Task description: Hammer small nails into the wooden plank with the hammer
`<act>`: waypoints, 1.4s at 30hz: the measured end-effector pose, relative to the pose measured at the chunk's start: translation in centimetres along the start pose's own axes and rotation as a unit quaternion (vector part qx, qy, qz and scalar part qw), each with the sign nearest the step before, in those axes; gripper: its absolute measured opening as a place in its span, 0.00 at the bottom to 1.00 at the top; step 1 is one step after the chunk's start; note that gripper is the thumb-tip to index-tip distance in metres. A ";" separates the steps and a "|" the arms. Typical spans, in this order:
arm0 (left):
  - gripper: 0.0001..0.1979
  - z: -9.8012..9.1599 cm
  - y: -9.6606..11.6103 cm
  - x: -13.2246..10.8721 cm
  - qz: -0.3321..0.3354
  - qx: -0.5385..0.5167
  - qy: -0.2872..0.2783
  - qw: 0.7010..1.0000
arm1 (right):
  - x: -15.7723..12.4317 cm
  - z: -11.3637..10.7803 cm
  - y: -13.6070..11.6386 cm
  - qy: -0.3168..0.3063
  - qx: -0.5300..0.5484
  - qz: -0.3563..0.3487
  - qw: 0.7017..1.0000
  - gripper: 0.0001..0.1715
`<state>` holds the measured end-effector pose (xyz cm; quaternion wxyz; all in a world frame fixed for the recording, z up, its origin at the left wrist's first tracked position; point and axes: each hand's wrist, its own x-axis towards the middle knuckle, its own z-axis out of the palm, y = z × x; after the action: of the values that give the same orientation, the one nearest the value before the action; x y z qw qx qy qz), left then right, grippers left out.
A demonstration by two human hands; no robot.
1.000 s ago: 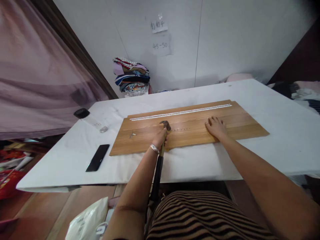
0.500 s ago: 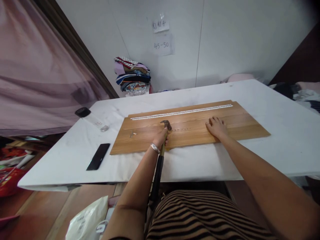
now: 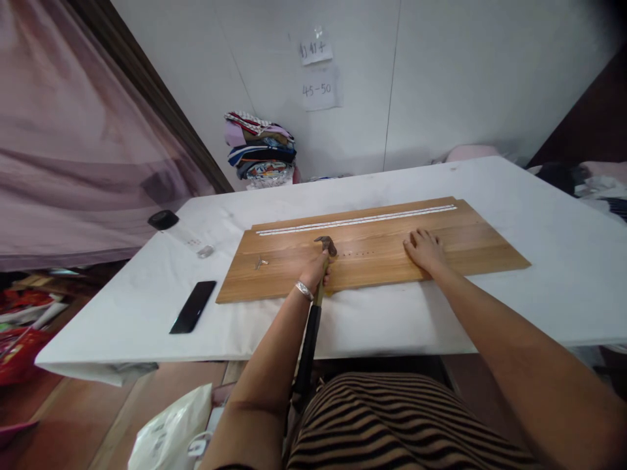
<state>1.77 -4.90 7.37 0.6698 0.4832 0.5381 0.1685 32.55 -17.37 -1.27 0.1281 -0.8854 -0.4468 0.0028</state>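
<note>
My left hand (image 3: 314, 271) is closed around the neck of a claw hammer (image 3: 309, 339), whose rusty head lies low over the wooden board (image 3: 279, 281). The hammer's black grip runs back toward my body. Just right of the head, a row of several small nail heads (image 3: 356, 254) shows in the board. My right hand (image 3: 425, 250) rests flat on the board to the right of that row, fingers spread, holding nothing. A few loose nails (image 3: 261, 263) lie on the board's left part. Two white measuring strips (image 3: 357, 220) run along its far side.
The board lies on a white-covered table (image 3: 519, 313). A black phone (image 3: 192, 307) and a clear bottle with a black lid (image 3: 163, 220) are to the left. Folded clothes (image 3: 262, 151) are stacked by the wall, below paper notes (image 3: 319, 88). A white bag (image 3: 171, 427) stands below.
Both hands and the hammer stay in nearly the same place. Only a very slight shift of the whole view shows.
</note>
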 end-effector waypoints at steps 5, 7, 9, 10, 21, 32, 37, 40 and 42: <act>0.19 -0.2 -0.3 0.4 -0.003 -0.004 -0.008 1.000 | 0.1 0.1 0.0 0.004 0.004 0.004 1.000 0.28; 0.20 -0.2 -0.4 0.6 0.002 -0.012 -0.014 1.000 | 0.1 0.1 0.0 0.001 0.003 0.004 1.000 0.28; 0.20 -0.3 -0.4 0.7 0.006 -0.010 -0.011 1.000 | 0.1 0.0 0.0 -0.003 0.003 0.004 1.000 0.28; 0.20 -0.3 -0.4 0.7 0.007 -0.006 -0.007 1.000 | 0.1 0.0 0.0 -0.004 0.003 0.004 1.000 0.28; 0.19 -0.4 -0.5 0.6 0.009 -0.008 -0.015 1.000 | -0.1 -0.3 -0.2 -0.007 0.004 0.006 1.000 0.27; 0.19 -0.6 -0.6 0.9 0.005 -0.007 -0.013 1.000 | 0.0 -0.1 -0.1 -0.009 -0.008 0.007 1.000 0.28; 0.20 -0.5 -0.5 0.8 0.000 -0.017 -0.014 1.000 | 0.0 0.0 0.0 -0.001 0.007 0.006 1.000 0.28; 0.19 -0.4 -0.5 0.8 0.000 -0.017 -0.011 1.000 | 0.0 0.0 0.0 0.001 0.011 0.004 1.000 0.27; 0.19 -0.4 -0.5 0.8 -0.001 -0.014 -0.011 1.000 | 0.0 -0.1 0.0 0.001 0.009 0.004 1.000 0.27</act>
<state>1.61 -4.33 6.52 0.6827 0.4752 0.5284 0.1699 32.54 -17.34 -1.20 0.1367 -0.8861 -0.4429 0.0069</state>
